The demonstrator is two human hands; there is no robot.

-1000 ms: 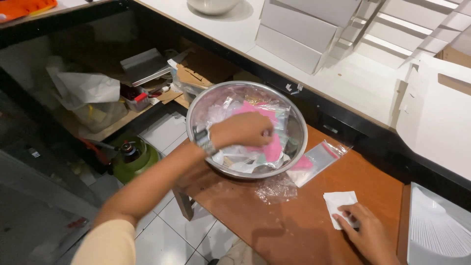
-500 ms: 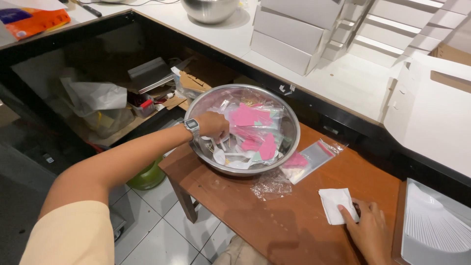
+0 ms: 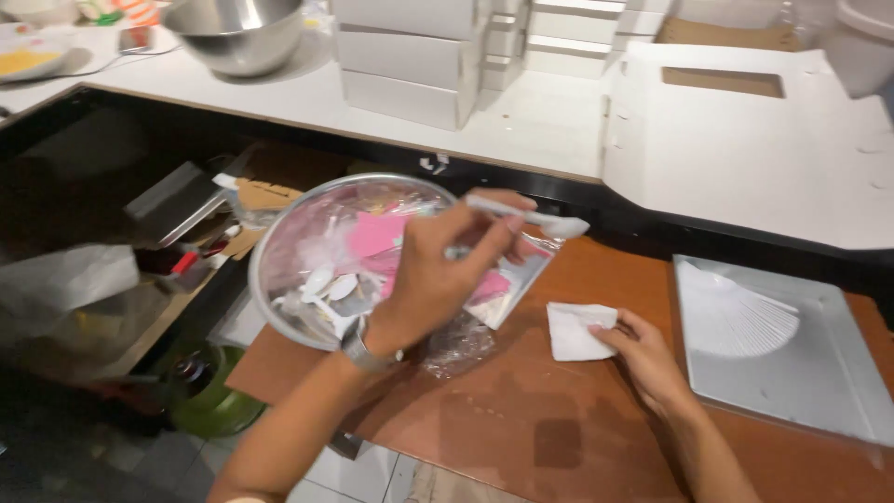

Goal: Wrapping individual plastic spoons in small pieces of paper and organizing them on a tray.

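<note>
Our left hand (image 3: 438, 275) pinches a small white plastic spoon (image 3: 531, 217) above the shiny metal bowl (image 3: 279, 270). Our right hand (image 3: 647, 359) presses a white folded paper (image 3: 573, 331) flat on the brown surface (image 3: 521, 428).

Left hand (image 3: 438, 275) raised mid-frame, fingers pinched shut, wrist bent, forearm angled up from bottom; right hand (image 3: 643, 349) low, palm down, fingertips pressing.

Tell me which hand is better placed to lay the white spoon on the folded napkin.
Probably left: the left hand holds the white spoon above the table, while the right hand pins the napkin.
</note>
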